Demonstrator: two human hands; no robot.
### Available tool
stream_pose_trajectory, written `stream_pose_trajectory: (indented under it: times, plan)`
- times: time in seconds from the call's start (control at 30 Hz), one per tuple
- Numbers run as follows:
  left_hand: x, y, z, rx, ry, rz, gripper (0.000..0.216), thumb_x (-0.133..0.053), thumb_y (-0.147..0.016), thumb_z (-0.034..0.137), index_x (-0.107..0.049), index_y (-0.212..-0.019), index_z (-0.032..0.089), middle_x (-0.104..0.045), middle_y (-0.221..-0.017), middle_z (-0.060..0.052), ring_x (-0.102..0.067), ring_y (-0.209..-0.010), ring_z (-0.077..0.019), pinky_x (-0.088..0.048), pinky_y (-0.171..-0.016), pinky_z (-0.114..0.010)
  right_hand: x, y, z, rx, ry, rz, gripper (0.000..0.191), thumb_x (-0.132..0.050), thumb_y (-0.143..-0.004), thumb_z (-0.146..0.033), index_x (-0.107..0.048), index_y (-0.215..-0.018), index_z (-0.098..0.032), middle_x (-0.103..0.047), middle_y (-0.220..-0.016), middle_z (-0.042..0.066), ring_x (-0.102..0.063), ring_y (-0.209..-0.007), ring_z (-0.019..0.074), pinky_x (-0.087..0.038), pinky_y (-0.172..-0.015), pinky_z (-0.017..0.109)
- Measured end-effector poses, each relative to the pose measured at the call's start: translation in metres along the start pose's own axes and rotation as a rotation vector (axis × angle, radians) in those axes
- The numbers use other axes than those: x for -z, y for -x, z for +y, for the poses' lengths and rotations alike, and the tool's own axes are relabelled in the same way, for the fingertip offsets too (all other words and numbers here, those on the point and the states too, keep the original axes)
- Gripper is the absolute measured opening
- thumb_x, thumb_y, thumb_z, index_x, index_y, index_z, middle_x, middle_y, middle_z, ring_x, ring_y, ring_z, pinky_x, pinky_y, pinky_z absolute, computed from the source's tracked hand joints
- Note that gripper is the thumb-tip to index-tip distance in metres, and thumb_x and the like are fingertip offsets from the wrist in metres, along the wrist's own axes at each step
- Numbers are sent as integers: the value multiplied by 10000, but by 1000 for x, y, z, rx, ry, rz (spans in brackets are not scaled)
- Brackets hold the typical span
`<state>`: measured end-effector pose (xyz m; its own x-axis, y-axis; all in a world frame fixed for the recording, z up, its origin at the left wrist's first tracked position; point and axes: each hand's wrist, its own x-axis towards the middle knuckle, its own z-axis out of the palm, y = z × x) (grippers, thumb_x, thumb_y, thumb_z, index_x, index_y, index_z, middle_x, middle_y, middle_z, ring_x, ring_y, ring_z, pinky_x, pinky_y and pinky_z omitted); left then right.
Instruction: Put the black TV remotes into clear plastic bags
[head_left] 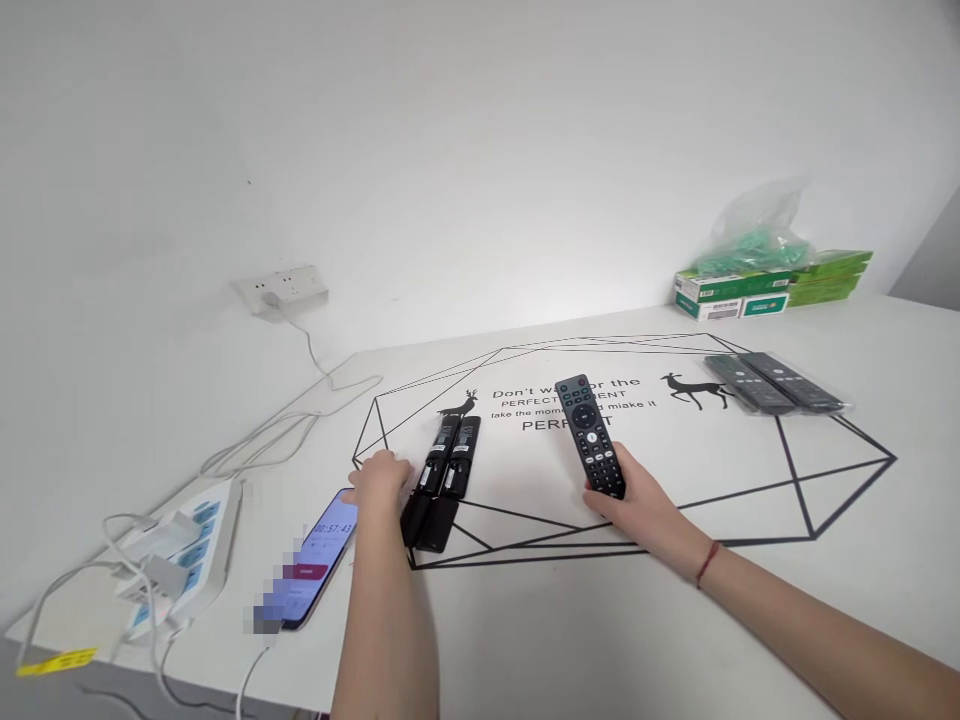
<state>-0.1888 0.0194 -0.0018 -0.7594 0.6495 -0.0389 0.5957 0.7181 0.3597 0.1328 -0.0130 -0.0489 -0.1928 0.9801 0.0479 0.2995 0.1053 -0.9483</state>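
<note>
My right hand (626, 490) grips the lower end of a black remote control (589, 430), its button side facing me, above the printed lettering on the table. My left hand (381, 475) is closed at the upper end of a lit phone (322, 560); what its fingers hold, if anything, is hidden. Just right of that hand, two more remotes (452, 455) lie face down side by side with their battery compartments uncovered. Black battery covers (437, 525) lie below them, one partly hidden by my left hand and forearm.
Two plastic-wrapped remotes (776, 383) lie at the right. Green and white boxes (731, 290) with a clear plastic bag (757, 240) on top stand against the wall. A power strip (187, 560) with plugs and white cables (262, 455) occupies the left edge, below a wall socket (289, 290).
</note>
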Motion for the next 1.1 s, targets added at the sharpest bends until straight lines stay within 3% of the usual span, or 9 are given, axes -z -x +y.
stream_pose_trajectory:
  times: [0.17, 0.3, 0.4, 0.57, 0.63, 0.73, 0.8, 0.9, 1.1]
  plan:
    - [3, -2, -1, -38, 62, 22, 421, -617, -573, 154, -667, -989, 199, -642, -1163, -203, -509, -1147, -452, -316, -916, -627, 0, 0, 0, -9, 3, -4, 246, -563, -691, -237, -468, -917, -225, -556, -775, -23, -527, -709, 184, -411, -656, 305]
    - [10, -4, -4, -139, 163, 51, 368, -565, -679, 241, -666, -1029, 191, -665, -1142, -161, -578, -1097, -351, -400, -921, -466, 0, -1, 2, 0, 12, 3, 256, -568, -686, -242, -469, -921, -224, -554, -764, -26, -520, -686, 181, -401, -638, 299]
    - [12, -5, -6, -179, 225, 73, 253, -559, -697, 259, -690, -901, 186, -699, -1046, -146, -605, -1046, -325, -430, -880, -394, -1, -1, 4, -4, 12, -5, 255, -563, -690, -252, -464, -923, -223, -550, -769, -25, -514, -663, 175, -397, -623, 297]
    - [12, -8, -9, -180, 320, 94, 48, -597, -652, 219, -635, -664, 191, -715, -841, -148, -634, -942, -360, -446, -835, -440, -1, -2, 3, 1, 17, -6, 249, -563, -686, -255, -465, -912, -225, -552, -759, -28, -514, -657, 175, -394, -614, 293]
    - [13, -7, -8, -192, 379, 138, 73, -590, -681, 235, -628, -726, 190, -710, -907, -147, -628, -979, -345, -443, -864, -443, -1, -2, 3, 3, 25, -8, 244, -559, -689, -251, -462, -911, -226, -545, -752, -30, -511, -663, 176, -396, -616, 293]
    - [15, -2, -1, -233, 547, 188, 190, -508, -797, 321, -580, -932, 210, -684, -1056, -108, -654, -959, -249, -489, -835, -379, -1, -2, 3, 10, 38, -8, 223, -553, -697, -246, -451, -895, -228, -547, -763, -26, -520, -688, 179, -407, -633, 296]
    - [15, 6, 9, -248, 866, 144, 202, -484, -835, 345, -509, -1000, 231, -669, -1096, -77, -680, -883, -187, -525, -763, -322, -2, -1, 3, 26, 52, -6, 214, -547, -698, -239, -447, -887, -230, -556, -777, -20, -529, -707, 183, -411, -638, 295]
    - [12, 20, 26, -247, 1373, -20, 143, -546, -826, 282, -457, -924, 228, -680, -1048, -56, -696, -794, -157, -547, -697, -285, -2, 2, 1, 55, 111, -4, 244, -526, -689, -209, -453, -920, -236, -543, -743, -29, -520, -664, 173, -394, -593, 276]
    - [0, 45, 52, -172, 1637, -261, 88, -539, -871, 197, -466, -823, 187, -676, -1094, -95, -702, -824, -168, -562, -698, -262, 2, 6, -4, 22, 305, -46, 313, -490, -668, -151, -468, -967, -241, -511, -632, -49, -491, -542, 154, -334, -498, 245]
